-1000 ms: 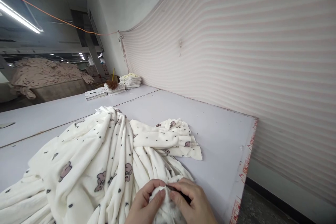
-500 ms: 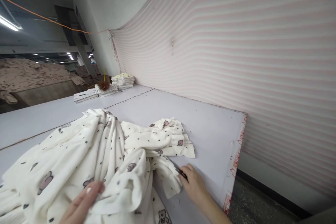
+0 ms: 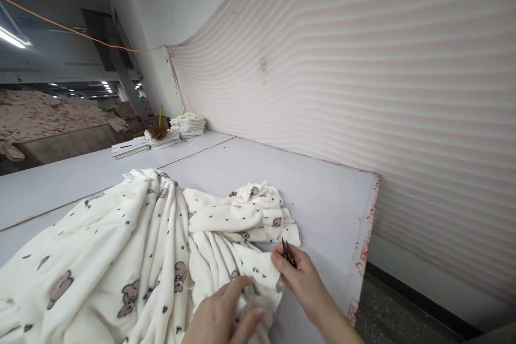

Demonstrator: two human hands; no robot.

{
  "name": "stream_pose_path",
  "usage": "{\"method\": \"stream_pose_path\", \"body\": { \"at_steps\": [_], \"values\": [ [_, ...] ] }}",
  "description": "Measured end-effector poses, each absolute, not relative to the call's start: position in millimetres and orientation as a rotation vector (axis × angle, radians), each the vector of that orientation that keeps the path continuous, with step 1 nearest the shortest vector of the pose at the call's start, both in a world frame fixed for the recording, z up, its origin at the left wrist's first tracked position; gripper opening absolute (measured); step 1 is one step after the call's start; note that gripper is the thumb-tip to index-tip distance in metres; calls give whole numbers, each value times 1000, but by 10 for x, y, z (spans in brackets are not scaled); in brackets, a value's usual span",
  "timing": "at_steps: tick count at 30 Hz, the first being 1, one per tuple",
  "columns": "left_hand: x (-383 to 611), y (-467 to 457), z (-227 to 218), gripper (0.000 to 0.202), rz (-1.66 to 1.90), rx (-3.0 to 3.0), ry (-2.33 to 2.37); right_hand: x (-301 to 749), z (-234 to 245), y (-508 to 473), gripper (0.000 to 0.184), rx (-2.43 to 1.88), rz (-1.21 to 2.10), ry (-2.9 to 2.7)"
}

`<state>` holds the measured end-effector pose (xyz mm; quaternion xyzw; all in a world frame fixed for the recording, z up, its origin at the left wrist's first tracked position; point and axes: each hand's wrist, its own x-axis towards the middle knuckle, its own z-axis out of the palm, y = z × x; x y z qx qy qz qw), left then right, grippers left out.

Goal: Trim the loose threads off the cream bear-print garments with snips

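The white bear-print fabric covers the near left of the grey table, its pleats running from the table's middle down to a gathered corner at the near edge. Bare tabletop lies open to the right, up to the red-marked rim. The left hand curls around that bunched corner. Just right of it, the right hand is equally close, pinching the cloth's edge and gripping dark thread snips with tips pointing away.

Even, soft indoor light; ceiling tube light glows far left; wide-angle bending at edges.
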<state>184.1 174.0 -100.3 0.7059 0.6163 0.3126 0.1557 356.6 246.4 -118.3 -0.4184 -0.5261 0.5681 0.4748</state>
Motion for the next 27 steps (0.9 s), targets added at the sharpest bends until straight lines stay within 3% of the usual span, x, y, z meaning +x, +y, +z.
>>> {"method": "stream_pose_path", "body": {
  "at_steps": [2,5,8,13,22,27],
  "values": [
    [1936,1800,-1114,31,901,2106,1802,3510,-1109,2417,28,-1007,1344,-1362],
    [2009,1861,-1200,16,935,2152,1899,3439,-1038,2351,29,-1000,1206,-1448],
    [1995,1870,-1204,24,1058,2124,1853,3409,-1032,2307,28,-1003,1149,-1490],
    [1907,1824,-1160,22,1219,1975,1721,3524,-1023,2202,10,-1095,964,-1706],
    [1919,1811,-1131,23,1178,1991,1690,3706,-894,1964,23,-1117,450,-2197],
    [1901,1822,-1172,22,1175,2024,1675,3677,-924,1986,17,-1144,286,-2222]
  ]
}}
